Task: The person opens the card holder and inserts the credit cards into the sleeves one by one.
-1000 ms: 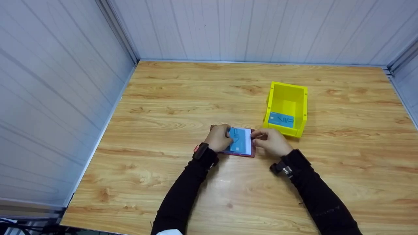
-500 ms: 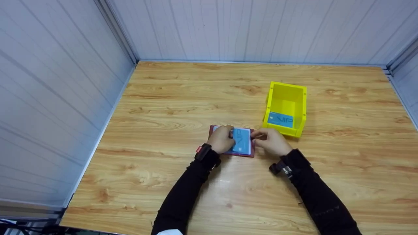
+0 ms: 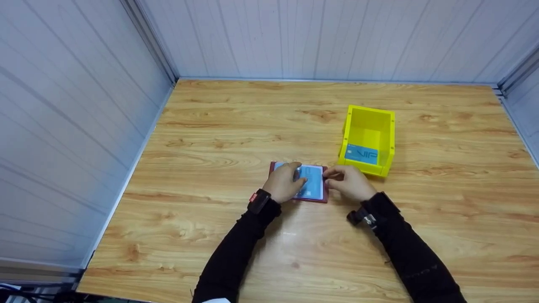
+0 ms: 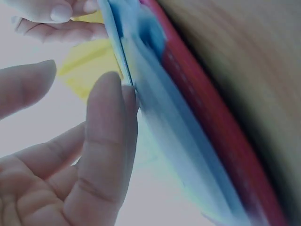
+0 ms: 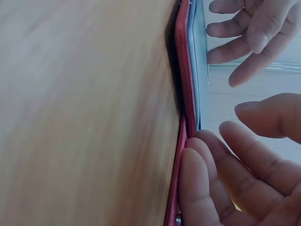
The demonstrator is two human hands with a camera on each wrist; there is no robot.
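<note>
A red-covered card holder lies opened on the table, with pale, translucent sleeves. On its right part lies a light blue card; it looks hazy, as if under a clear sleeve. My left hand is over the holder's left part, hiding some of the card. In the left wrist view its thumb stands apart from the fingers, whose tips touch the sleeve edge. My right hand is at the holder's right edge. Its fingertips touch the red cover, while its thumb is apart.
A yellow bin stands just beyond my right hand, with a blue VIP card in its front end. The wood-grain table is bounded by white panel walls at the back and sides.
The blue card shifted right on the holder, and its lettering now shows less clearly. My left thumb has spread away from the fingers. The right hand has stayed in place.
</note>
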